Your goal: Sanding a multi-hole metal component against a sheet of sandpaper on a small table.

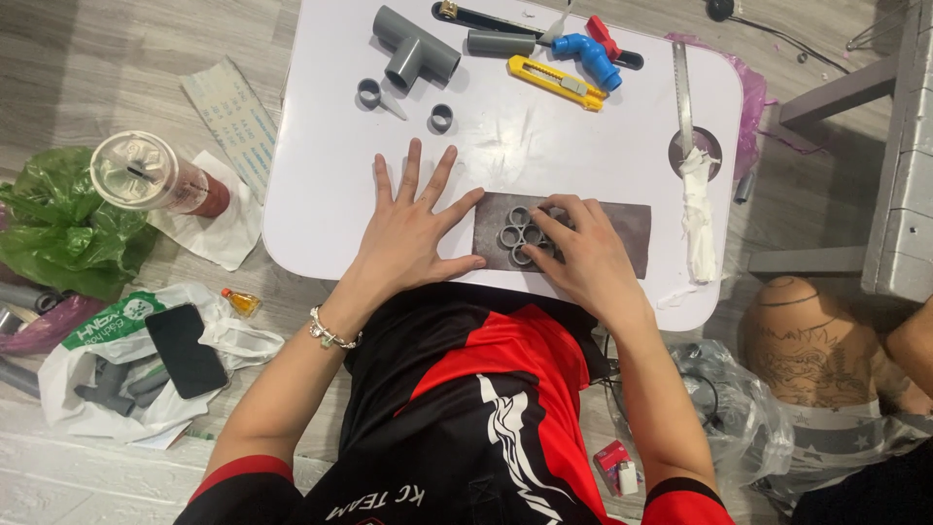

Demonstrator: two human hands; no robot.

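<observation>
Pressing with your right hand's fingertips, you pin the ring cluster to the sandpaper sheet while your flat, empty left hand steadies its edge; light, stiff, likely fragile at its joints, so hold its rim.

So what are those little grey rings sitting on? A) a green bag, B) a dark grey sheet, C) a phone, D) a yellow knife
B: the cluster of grey rings lies on the dark grey sheet on the white table, under the right hand, while the left hand presses flat beside it.
</observation>
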